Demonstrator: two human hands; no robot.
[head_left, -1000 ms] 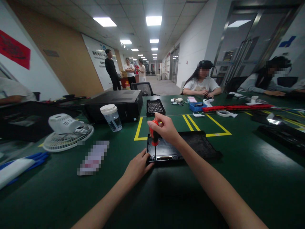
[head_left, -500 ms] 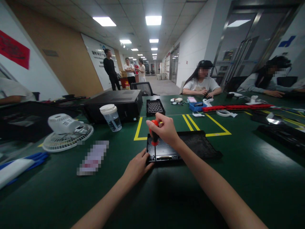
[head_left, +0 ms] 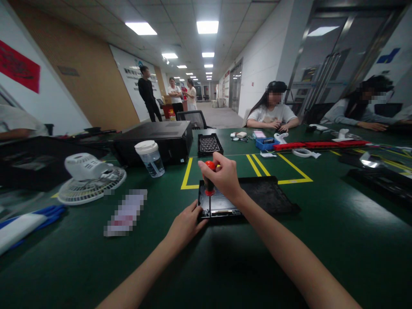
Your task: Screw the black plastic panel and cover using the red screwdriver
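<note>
My right hand (head_left: 225, 176) is closed around the handle of a red and black screwdriver (head_left: 209, 189). The screwdriver stands nearly upright, its shaft pointing down at the front left corner of a flat black panel (head_left: 270, 197). Whether the tip sits in a screw is too small to tell. My left hand (head_left: 188, 221) grips that same corner of the panel, with the fingers at its left edge and the thumb along the front. Along the panel's near edge runs a shiny metal strip (head_left: 225, 212). My right hand and forearm cover part of the panel's middle.
Beyond the panel are yellow tape lines and a black tray of small parts (head_left: 210, 145). To the left stand a clear cup with a white lid (head_left: 149, 159), a white fan (head_left: 92, 178) and a large black case (head_left: 154, 137). Co-workers sit across the green table (head_left: 251, 266).
My right hand and the screwdriver have shifted very slightly, with the handle turned a little. The panel and my left hand have stayed in place.
</note>
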